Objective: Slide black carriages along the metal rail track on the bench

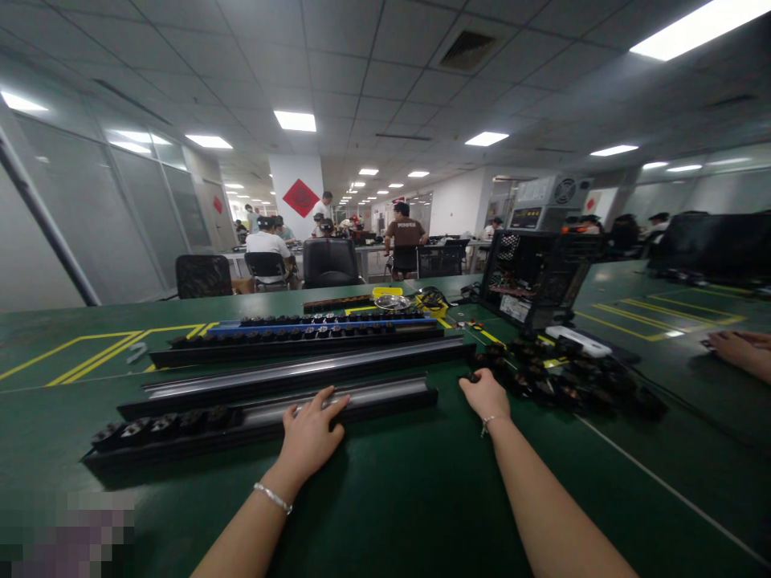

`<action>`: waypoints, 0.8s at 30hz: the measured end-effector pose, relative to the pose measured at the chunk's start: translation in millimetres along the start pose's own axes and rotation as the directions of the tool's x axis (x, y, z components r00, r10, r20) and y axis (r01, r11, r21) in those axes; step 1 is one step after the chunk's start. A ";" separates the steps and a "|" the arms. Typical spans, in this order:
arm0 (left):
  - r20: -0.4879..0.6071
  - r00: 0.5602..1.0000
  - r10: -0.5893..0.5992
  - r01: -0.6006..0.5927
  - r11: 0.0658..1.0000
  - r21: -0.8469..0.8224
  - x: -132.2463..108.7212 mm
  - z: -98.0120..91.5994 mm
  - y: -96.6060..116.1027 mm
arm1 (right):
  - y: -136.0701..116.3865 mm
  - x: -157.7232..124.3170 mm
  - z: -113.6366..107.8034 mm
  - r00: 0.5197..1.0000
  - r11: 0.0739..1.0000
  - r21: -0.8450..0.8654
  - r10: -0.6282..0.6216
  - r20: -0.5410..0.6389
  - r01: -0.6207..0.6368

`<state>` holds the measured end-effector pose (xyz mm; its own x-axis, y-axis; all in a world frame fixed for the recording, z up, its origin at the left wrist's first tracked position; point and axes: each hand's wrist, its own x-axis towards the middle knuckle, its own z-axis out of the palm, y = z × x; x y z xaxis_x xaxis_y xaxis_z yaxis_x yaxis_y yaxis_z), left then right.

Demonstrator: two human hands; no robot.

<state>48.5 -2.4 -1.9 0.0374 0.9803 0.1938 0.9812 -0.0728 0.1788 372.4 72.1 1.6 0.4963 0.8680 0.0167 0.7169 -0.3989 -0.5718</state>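
My left hand [312,437] lies with its fingers spread over the nearest black channel [385,393], fingertips touching its grey inner face and thumb by the front edge. Several black round parts [165,425] sit in a row at that channel's left end. Just past the channel's right end, my right hand [487,393] is closed, fingers pinched on a small black part [467,377], mostly hidden by the fingers. To its right spreads a loose pile of similar black parts [554,373].
Behind lie another black channel [313,361], a blue rail with black parts [325,325] and a shiny metal dish [391,302]. An open computer case [536,273] stands at the back right. A co-worker's hand [735,349] rests at the right edge.
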 end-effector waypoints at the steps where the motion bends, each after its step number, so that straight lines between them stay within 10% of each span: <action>1: -0.003 1.000 0.001 -0.001 1.000 0.001 0.0 0.0 -0.2 | 5.3 3.7 -3.4 1.000 1.000 -0.011 0.012 0.004 -0.012; 24: -0.044 0.999 0.017 -0.016 0.999 0.033 -0.7 4.3 -2.6 | 29.1 5.8 -12.6 0.982 0.972 -0.231 0.003 -0.187 -0.047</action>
<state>46.7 -2.2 -6.6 0.0459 0.9699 0.2391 0.9862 -0.0821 0.1437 402.3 61.8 -4.6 0.5814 0.7961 0.1679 0.7864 -0.4968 -0.3671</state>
